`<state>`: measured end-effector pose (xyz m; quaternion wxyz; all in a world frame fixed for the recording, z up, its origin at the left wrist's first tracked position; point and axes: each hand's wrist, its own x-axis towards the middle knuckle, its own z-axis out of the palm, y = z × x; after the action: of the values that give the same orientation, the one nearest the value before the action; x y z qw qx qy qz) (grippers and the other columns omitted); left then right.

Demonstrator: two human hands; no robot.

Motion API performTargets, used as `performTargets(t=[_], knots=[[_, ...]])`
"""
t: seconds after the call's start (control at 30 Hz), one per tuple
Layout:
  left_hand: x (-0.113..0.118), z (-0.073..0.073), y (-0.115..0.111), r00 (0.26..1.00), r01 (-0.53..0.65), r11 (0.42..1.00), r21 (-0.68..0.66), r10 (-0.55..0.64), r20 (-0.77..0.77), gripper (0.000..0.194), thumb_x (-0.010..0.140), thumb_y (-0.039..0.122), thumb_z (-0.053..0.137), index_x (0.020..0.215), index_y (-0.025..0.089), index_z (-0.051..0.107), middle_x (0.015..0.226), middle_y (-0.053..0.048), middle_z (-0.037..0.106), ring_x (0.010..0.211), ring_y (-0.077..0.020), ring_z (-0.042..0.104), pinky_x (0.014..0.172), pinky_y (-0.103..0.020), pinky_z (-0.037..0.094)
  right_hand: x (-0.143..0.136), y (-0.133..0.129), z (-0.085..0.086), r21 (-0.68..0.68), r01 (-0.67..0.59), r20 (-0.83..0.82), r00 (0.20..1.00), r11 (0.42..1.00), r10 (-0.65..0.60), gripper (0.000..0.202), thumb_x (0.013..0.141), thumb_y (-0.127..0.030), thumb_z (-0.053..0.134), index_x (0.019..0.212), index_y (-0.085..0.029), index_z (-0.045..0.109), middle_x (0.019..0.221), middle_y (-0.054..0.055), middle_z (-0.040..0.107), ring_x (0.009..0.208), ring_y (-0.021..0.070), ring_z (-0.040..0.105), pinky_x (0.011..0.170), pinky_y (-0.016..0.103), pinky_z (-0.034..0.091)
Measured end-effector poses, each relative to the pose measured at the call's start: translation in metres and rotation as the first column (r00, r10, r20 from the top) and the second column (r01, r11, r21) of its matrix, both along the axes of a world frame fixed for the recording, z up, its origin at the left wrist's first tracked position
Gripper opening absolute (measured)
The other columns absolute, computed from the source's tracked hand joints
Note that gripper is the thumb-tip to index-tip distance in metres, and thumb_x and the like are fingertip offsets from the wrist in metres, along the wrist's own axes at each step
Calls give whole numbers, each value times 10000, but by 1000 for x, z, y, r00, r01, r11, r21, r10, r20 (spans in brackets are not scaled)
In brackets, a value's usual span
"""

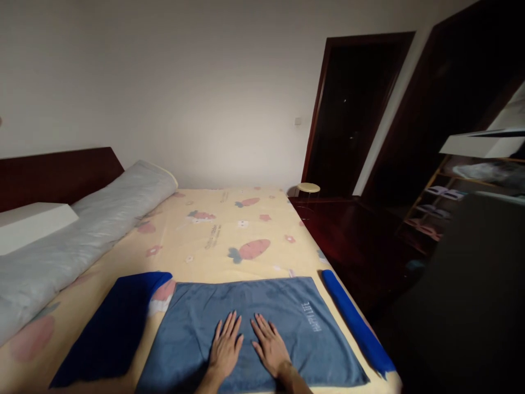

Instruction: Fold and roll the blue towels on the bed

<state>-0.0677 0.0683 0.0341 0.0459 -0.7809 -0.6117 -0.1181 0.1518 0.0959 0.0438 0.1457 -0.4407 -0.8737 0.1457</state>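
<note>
A grey-blue towel (pixel 197 317) with white lettering near its right side lies spread on the bed. My left hand (pixel 226 345) rests palm down on the middle of it, fingers stretched out. Just to the right, my right hand (pixel 269 343) lies flat on the same towel, fingers extended and slightly apart. Neither hand holds anything. Left of the towel is a flat bright blue cloth (pixel 110 328). Along the bed's right edge lies a long, narrow blue cloth (pixel 355 323), rolled or folded.
The bed (pixel 217 232) has a yellow sheet with carrot prints. A grey rolled quilt or mat (pixel 118 205) and a white box (pixel 36 224) lie at the left by the dark headboard (pixel 57 172). A round stool (pixel 308 187) and a shoe rack (pixel 435 191) stand beyond the right side.
</note>
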Motion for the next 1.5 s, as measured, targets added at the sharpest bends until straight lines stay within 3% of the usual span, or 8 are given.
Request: performTargets(t=[0.2,0.3,0.37,0.47,0.63,0.83,1.3,1.5], knots=[[-132,-5,-26,912,-408,911,-53,403,-80,552,957,452,257,1460,252,364,1549,-74,368,1424,-249,349,1130,-529,318,118,21,-5,33,316,123,940,948,-318,584,979,-528,302,1470,-219,370,1556,85,301,1445,247,257,1163,485,248],[-189,-16,-43,887,-451,892,39,452,-95,568,944,487,250,1426,251,438,1509,-83,446,1397,-257,396,1093,-494,368,161,27,-7,71,382,144,910,921,-389,595,974,-514,311,1471,-193,371,1554,93,307,1445,246,251,1160,474,260],[-201,-19,-46,893,-430,895,120,441,-92,566,948,481,240,1423,251,444,1487,-88,478,1387,-263,411,1087,-495,370,162,31,-6,98,383,118,912,919,-392,593,974,-516,316,1473,-200,368,1550,93,319,1443,247,258,1154,477,275],[-175,-10,-33,935,-323,929,180,343,-94,536,966,417,258,1476,270,330,1492,-65,473,1383,-235,416,1102,-472,352,125,37,2,95,322,64,942,942,-328,582,985,-526,295,1487,-236,337,1552,83,317,1438,243,274,1154,486,276],[-71,16,20,995,-45,998,33,48,-91,550,975,288,253,1512,301,134,1553,6,361,1422,-147,344,1154,-367,294,24,52,25,-35,46,15,999,998,-46,559,1001,-492,252,1520,-287,226,1591,25,207,1465,205,195,1182,447,219],[4,19,72,992,-127,963,-239,125,-23,564,963,321,236,1515,244,152,1593,-19,243,1466,-188,248,1190,-450,245,-37,71,33,-180,54,76,996,982,-41,578,988,-431,279,1510,-183,280,1590,85,180,1475,235,147,1191,473,169],[-8,17,108,991,-132,949,-285,130,-29,560,973,398,229,1512,281,130,1598,-9,220,1475,-195,219,1198,-497,222,-32,113,23,-143,86,87,994,986,-74,597,981,-513,293,1510,-235,277,1580,65,217,1465,230,202,1183,479,174],[-55,25,111,976,-214,944,-252,216,-19,528,977,410,238,1500,343,205,1604,18,214,1479,-177,203,1194,-477,226,20,132,19,-109,208,143,971,972,-191,605,985,-534,249,1510,-233,272,1591,51,196,1470,204,180,1181,453,184]])
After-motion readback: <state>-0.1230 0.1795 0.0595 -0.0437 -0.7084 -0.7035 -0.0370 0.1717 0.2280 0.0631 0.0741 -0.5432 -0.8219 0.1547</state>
